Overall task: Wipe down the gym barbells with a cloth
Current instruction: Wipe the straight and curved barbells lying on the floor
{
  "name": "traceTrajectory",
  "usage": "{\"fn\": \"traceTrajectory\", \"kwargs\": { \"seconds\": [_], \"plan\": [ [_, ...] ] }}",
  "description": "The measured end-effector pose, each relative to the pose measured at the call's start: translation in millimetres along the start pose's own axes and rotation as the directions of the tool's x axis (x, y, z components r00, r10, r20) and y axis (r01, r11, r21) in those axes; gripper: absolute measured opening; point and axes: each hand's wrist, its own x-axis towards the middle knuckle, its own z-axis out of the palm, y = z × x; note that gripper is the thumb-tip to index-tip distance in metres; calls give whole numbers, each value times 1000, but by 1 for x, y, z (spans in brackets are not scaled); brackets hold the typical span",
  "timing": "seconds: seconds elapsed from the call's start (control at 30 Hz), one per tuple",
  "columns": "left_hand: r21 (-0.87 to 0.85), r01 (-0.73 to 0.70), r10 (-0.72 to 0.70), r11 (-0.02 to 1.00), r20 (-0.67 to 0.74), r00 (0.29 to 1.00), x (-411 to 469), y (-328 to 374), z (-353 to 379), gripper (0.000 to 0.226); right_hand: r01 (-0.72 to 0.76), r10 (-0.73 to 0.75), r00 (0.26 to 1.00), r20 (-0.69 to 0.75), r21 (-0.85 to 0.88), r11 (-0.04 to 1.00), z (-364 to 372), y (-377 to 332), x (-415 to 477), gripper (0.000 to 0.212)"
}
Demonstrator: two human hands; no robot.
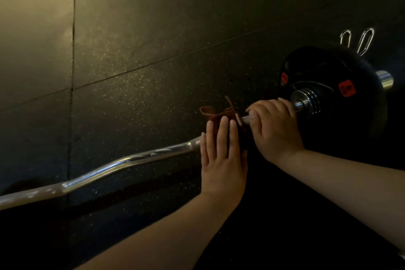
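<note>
We see a chromed, kinked barbell (122, 164) over speckled floor (135, 85): left hand (221, 155) presses rust-brown cloth (217, 113) flat-fingered; right hand (274, 126) grips it beside the black plate (350, 116).

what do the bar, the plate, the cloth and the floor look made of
The bar looks like chromed steel, polished: sharp bright highlights along its bends. The plate is black and matte, probably rubber-coated, too dark to be sure. The cloth is soft reddish-brown fabric, folded round the bar. The floor seems dark rubber tiles, with pale flecks and straight seams.
</note>
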Motion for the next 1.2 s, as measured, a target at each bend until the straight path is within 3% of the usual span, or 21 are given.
{"fn": "traceTrajectory", "kwargs": {
  "seconds": [0.1, 0.23, 0.3, 0.37, 0.47, 0.53, 0.6, 0.67, 0.73, 0.97, 1.03, 1.2],
  "plan": [
    [-23, 1, 1, 1000, 85, 996, 32, -2, -19, 55, -11, 12, 999, 36, -18, 1000, 1, 0, -1, 49],
    [-199, 200, -131, 959, 314, 940, 90, -5, -47, 34, -14, 14, 999, 35, 2, 1000, 1, -2, 4, 49],
    [-247, 217, -140, 944, 295, 945, 89, -6, -50, 33, -23, 22, 1000, 22, 5, 1000, 0, -2, 5, 48],
    [-215, 162, -126, 963, 171, 977, 64, -3, -35, 33, -29, 29, 1000, 11, 4, 1000, 0, -3, 4, 46],
    [-31, 45, -44, 999, 33, 999, 16, 13, -11, 63, -37, 37, 999, -7, 2, 999, 1, -5, 1, 47],
    [-5, 21, -21, 1000, 52, 998, 17, 14, -9, 66, -42, 42, 999, -11, 13, 999, 1, -7, -2, 49],
    [-62, 11, -2, 998, 135, 991, 42, 10, -23, 52, -41, 41, 999, -7, 13, 999, 1, -7, -1, 51],
    [-120, 89, -61, 989, 220, 974, 72, 4, -41, 32, -42, 42, 999, 1, 12, 999, 2, -7, 1, 51],
    [-167, 131, -81, 977, 279, 957, 87, 2, -50, 27, -48, 48, 999, 0, 20, 999, 1, -6, 4, 50],
    [-58, -43, 44, 997, 16, 999, 22, -25, -22, 48, -80, 75, 996, 50, 93, 992, -5, -8, 0, 46],
    [-58, -25, 27, 998, 39, 999, 24, -29, -23, 47, -87, 77, 994, 83, 120, 989, -12, -7, 2, 48],
    [13, 53, -54, 999, 76, 996, 45, -24, -36, 48, 108, -126, 971, 202, 101, 989, -13, -15, 4, 58]
  ]
}}
